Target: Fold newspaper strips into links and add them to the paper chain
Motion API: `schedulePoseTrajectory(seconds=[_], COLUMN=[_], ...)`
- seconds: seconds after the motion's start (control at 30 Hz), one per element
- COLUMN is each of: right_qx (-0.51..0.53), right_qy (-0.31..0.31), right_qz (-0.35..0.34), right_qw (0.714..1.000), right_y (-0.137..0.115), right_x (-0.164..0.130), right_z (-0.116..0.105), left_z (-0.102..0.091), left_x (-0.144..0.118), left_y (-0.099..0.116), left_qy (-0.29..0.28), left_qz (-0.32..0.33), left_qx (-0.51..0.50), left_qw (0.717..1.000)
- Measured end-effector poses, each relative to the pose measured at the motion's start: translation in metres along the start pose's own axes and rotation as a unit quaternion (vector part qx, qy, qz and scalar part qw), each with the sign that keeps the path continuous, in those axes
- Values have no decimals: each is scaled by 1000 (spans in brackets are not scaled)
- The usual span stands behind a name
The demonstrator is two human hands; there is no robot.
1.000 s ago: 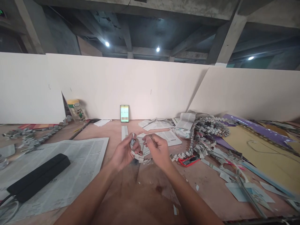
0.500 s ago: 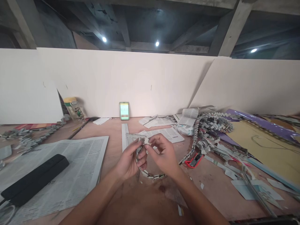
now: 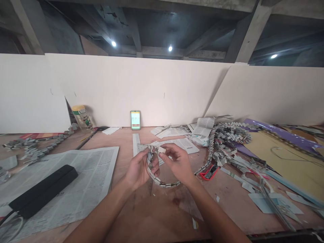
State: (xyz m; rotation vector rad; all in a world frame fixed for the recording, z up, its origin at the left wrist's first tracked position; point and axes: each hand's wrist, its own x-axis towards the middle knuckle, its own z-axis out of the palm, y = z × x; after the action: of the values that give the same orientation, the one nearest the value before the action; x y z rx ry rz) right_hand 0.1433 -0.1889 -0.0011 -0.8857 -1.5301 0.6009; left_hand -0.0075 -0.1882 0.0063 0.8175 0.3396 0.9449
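My left hand (image 3: 140, 168) is closed around the end of a folded-paper chain (image 3: 167, 185) made of small newspaper links. From that grip the chain curves down, passes behind my right wrist and runs to the right across the table. Between the thumb and fingers of my right hand (image 3: 177, 162) is a small white folded piece of paper (image 3: 162, 150), just right of the chain's end. The piece and the chain's end look apart. Behind the hands lie a clear set square (image 3: 143, 147) and a pale ruler (image 3: 136, 140), both partly hidden.
A big heap of paper chain (image 3: 230, 135) lies at the right, near a red-edged tool (image 3: 210, 172) and paper scraps. At left, a black case (image 3: 45, 190) rests on newspaper (image 3: 101, 168). A lit phone (image 3: 135, 120) and a yellow-lidded container (image 3: 82, 116) stand by the white partition (image 3: 152, 84).
My right hand has drawn slightly right with the white paper piece, away from the chain's end. More of the chain shows in my left hand, whose fingers have shifted.
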Motion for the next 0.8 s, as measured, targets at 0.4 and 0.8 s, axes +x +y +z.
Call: schedulePoseTrajectory(seconds=[0.4,0.8], right_qx=[35,207], right_qy=[-117,-194], right_qz=[40,154], right_qw=[992,946], right_y=[-9,-9], right_x=[1,4], right_z=[-6,-13], left_z=[-2,-7], left_x=[5,1], left_y=[-4,-2], left_qy=[58,-33], left_qz=[124,99], left_qx=[191,201], left_qw=[972,974])
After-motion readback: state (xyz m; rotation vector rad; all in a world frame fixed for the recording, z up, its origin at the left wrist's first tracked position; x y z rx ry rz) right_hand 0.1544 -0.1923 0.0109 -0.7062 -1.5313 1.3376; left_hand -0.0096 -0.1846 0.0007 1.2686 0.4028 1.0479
